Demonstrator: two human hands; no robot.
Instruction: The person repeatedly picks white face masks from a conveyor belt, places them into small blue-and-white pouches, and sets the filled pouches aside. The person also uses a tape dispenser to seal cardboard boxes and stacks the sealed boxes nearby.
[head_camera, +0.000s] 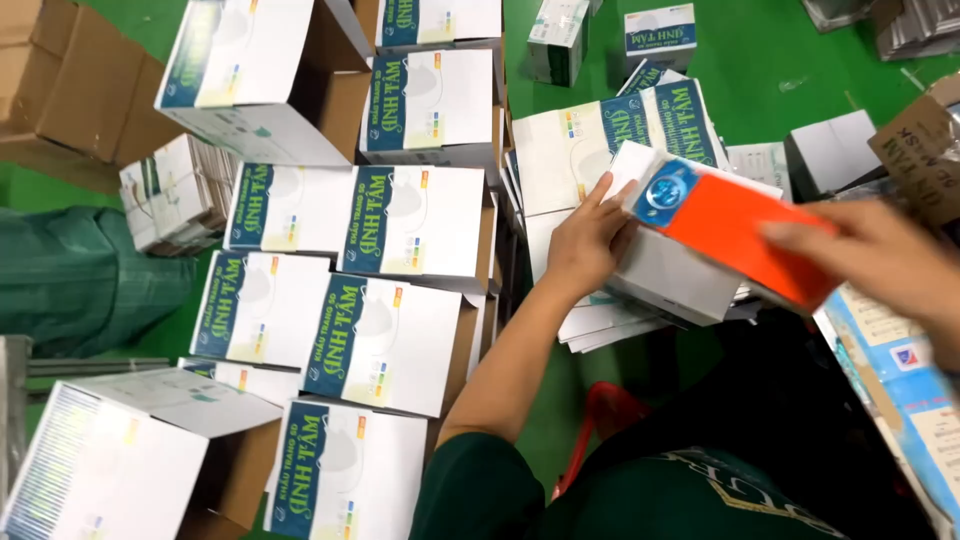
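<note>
My left hand (588, 240) grips the near left side of a white carton (672, 268) held above a pile of flat white and teal box blanks (585, 140). My right hand (880, 255), blurred, holds an orange packet (735, 225) with a round blue emblem, its left end lying over the top of the white carton. Whether the packet is inside the carton's opening or only on top, I cannot tell.
Several assembled white and teal cartons (385, 335) lie in rows at left on the green floor (760, 50). Brown cardboard boxes (70, 85) stand far left. More small cartons (660, 35) sit at the back. A blue printed sheet (910, 390) lies at right.
</note>
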